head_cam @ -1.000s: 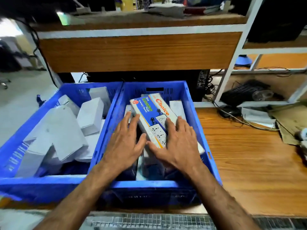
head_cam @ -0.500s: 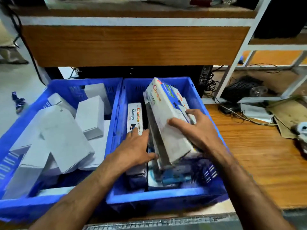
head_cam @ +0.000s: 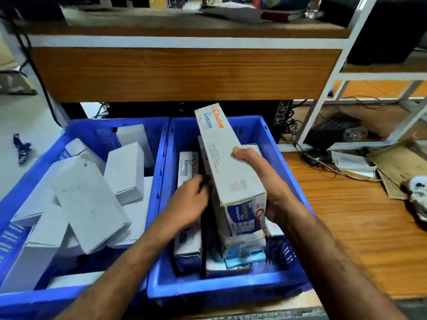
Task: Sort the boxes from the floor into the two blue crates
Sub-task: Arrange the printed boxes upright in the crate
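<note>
Boxes are seen in two blue crates set side by side on a wood table [head_cam: 346,227]. One long printed box [head_cam: 227,162] is held up on its edge over the right crate [head_cam: 263,128], tilted, w/ its far end raised past the back wall. It is gripped by the right hand [head_cam: 271,192]: thumb on top, fingers curled round the right side. The left hand [head_cam: 190,202] is tucked down just left of that box, fingers bent against its dark side; what it grips can't be told, as it is blurred. Another printed box [head_cam: 188,167] is stood by the crate's left wall. The left crate [head_cam: 97,128] is filled w/ plain white boxes [head_cam: 90,204], piled at odd angles.
</note>
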`<state>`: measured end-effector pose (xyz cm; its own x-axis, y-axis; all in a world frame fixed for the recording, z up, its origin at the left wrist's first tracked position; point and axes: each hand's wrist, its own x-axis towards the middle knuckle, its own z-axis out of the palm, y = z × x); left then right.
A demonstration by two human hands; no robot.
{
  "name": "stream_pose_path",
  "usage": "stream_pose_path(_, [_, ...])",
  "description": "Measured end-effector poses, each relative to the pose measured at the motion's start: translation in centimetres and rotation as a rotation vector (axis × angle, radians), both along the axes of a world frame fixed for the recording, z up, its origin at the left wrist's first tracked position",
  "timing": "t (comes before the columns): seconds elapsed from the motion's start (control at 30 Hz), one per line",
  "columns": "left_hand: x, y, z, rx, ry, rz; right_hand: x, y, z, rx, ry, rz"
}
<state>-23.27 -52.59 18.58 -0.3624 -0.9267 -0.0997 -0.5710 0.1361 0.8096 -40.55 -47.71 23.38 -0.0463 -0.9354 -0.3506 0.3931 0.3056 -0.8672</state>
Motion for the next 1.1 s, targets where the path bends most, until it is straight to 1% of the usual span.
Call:
stream_pose_path(0.07, [-0.1, 0.0, 1.6, 0.178, 0.245, 0.135, 0.4, -0.3, -0.8, -0.021, 0.054, -0.011])
stream_pose_path(0.13, [0.2, 0.1, 3.3, 0.278, 0.433, 0.153, 0.6, -0.7, -1.2, -0.053, 0.127, -0.034])
stream_pose_path(0.2, [0.5, 0.5, 5.1, 0.288, 0.474, 0.1, 0.9, -1.2, -1.4, -0.084, 0.175, -0.06])
stream_pose_path(0.27, [0.6, 1.1, 6.2, 0.249, 0.457, 0.076, 1.7, -1.6, -1.3, -0.07, 0.171, -0.067])
stream_pose_path(0.33, [0.8, 1.4, 6.9, 0.149, 0.383, 0.104, 2.4, -1.9, -1.6, -0.052, 0.157, -0.036])
stream_pose_path(0.37, [0.9, 1.5, 7.3, 0.098, 0.307, 0.104, 2.7, -2.1, -1.7, -0.052, 0.142, -0.012])
stream_pose_path(0.43, [1.0, 1.4, 7.9, 0.062, 0.165, 0.098, 3.2, -2.4, -2.1, -0.054, 0.126, 0.036])
stream_pose_path(0.5, [1.0, 1.2, 8.1, 0.066, 0.047, 0.082, 3.1, -2.5, -2.4, -0.037, 0.208, 0.121])
stream_pose_path(0.57, [0.8, 0.8, 8.0, 0.098, -0.123, 0.082, 2.6, -2.3, -2.9, -0.036, 0.321, 0.191])
stream_pose_path(0.63, [0.7, 0.6, 7.8, 0.116, -0.246, 0.114, 1.7, -2.1, -3.6, -0.048, 0.416, 0.177])
stream_pose_path(0.7, [0.5, 0.5, 7.4, 0.06, -0.32, 0.168, 0.5, -1.9, -4.2, -0.051, 0.583, 0.107])
stream_pose_path(0.77, [0.4, 0.6, 7.0, -0.022, -0.406, 0.22, -0.8, -1.8, -4.2, -0.035, 0.824, 0.047])
stream_pose_path(0.83, [0.5, 0.6, 6.8, -0.103, -0.467, 0.267, -2.1, -1.6, -4.2, 0.036, 1.075, 0.084])
stream_pose_path(0.9, [0.6, 0.7, 6.6, -0.146, -0.506, 0.292, -2.6, -1.4, -4.4, 0.099, 1.25, 0.172])
stream_pose_path(1.0, [0.5, 0.8, 6.4, -0.175, -0.584, 0.323, -1.7, -1.7, -4.7, 0.12, 1.407, 0.242])
stream_pose_path(1.1, [0.2, 0.7, 6.4, -0.167, -0.625, 0.341, -0.6, -2.7, -5.1, 0.176, 1.493, 0.342])
